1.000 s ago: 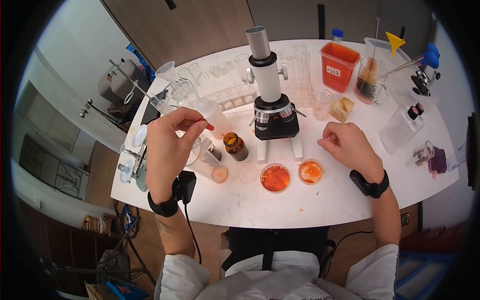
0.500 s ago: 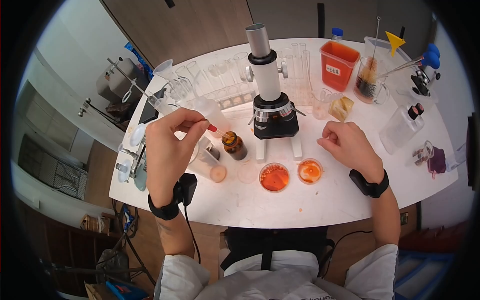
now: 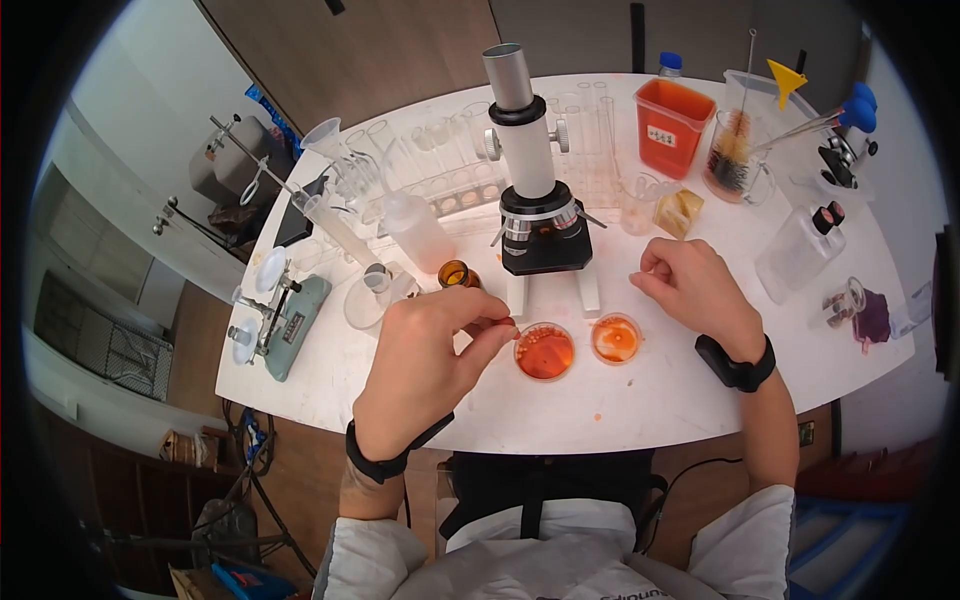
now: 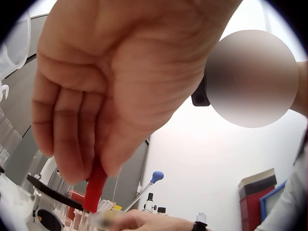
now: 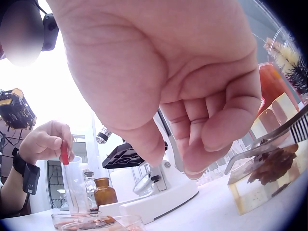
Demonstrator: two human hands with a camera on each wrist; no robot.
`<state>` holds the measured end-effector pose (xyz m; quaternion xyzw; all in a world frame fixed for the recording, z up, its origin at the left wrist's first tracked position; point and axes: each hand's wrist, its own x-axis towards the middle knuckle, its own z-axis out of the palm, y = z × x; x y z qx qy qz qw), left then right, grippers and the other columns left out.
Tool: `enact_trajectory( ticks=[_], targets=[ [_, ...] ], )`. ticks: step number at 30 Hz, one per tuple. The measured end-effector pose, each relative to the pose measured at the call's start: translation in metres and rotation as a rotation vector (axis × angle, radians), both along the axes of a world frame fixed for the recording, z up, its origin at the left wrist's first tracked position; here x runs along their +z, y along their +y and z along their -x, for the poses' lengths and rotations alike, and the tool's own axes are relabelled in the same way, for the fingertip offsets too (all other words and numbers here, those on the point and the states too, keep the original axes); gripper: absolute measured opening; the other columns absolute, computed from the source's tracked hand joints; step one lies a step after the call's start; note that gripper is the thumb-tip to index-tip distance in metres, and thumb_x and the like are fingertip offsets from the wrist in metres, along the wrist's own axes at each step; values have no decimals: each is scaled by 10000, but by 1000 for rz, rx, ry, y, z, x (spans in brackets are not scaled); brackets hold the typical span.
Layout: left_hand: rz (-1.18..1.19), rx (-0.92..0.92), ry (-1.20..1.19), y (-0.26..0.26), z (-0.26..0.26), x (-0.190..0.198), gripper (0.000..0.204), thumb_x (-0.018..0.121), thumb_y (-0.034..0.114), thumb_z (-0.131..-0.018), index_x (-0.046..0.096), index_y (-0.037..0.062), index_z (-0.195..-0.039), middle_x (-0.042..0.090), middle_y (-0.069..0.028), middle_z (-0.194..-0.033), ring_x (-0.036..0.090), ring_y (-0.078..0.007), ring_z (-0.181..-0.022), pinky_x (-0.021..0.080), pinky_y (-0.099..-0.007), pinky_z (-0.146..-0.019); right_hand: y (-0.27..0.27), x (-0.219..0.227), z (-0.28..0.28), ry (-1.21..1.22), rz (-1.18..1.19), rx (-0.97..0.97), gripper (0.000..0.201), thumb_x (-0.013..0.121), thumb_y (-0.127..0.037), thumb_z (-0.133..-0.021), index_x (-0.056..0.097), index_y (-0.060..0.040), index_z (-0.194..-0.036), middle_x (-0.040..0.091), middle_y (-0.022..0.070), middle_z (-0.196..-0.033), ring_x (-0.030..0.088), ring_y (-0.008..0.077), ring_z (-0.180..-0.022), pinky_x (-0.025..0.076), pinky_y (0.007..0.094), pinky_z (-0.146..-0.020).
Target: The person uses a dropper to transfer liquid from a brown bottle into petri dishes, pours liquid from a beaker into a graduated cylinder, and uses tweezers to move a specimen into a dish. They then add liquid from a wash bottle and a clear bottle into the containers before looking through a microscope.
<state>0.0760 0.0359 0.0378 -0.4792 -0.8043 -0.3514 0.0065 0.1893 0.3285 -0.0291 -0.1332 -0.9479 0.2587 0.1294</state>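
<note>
Between thumb and fingertips, my left hand (image 3: 420,355) pinches the red bulb (image 4: 95,192) of a dropper, at the left edge of a petri dish of orange-red material (image 3: 545,354). The dropper's lower end is hard to make out. A second, smaller dish (image 3: 616,341) with orange and whitish contents lies to the right. The brown bottle (image 3: 458,272) stands open behind my left hand, partly hidden by it. My right hand (image 3: 697,297) hovers above the table right of the dishes, fingers loosely curled, holding nothing visible; its palm (image 5: 163,67) fills much of the right wrist view.
A microscope (image 3: 530,160) stands behind the dishes, with racked test tubes around its back. At left are a white squeeze bottle (image 3: 415,232) and a green balance (image 3: 298,330). A red bin (image 3: 675,128), a yellowish block (image 3: 679,213) and a clear bottle (image 3: 797,255) occupy the right side.
My left hand has moved right and toward the body with the dropper, from the brown bottle's mouth to the left dish. My right hand has hardly moved.
</note>
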Motion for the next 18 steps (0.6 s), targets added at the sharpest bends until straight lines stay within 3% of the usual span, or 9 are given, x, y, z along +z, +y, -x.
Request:
enact_trajectory(
  ticks=[16, 18],
  targets=[
    [30, -20, 81, 4, 5, -13, 83, 818, 38, -857, 776, 1, -918, 780, -110, -870, 741, -245, -728, 565, -326, -674, -1, 2, 0, -22, 9, -10, 240, 782, -252, -906, 720, -22, -885, 728, 125, -761, 704, 306, -700, 540, 416, -644],
    [28, -17, 61, 4, 3, -10, 77, 796, 29, -863, 751, 0, -918, 752, -137, -847, 736, -294, -740, 568, -359, -684, -2, 3, 0, -26, 9, -12, 240, 782, -252, -906, 720, -21, -886, 728, 125, -762, 705, 308, -702, 541, 416, -647]
  ],
)
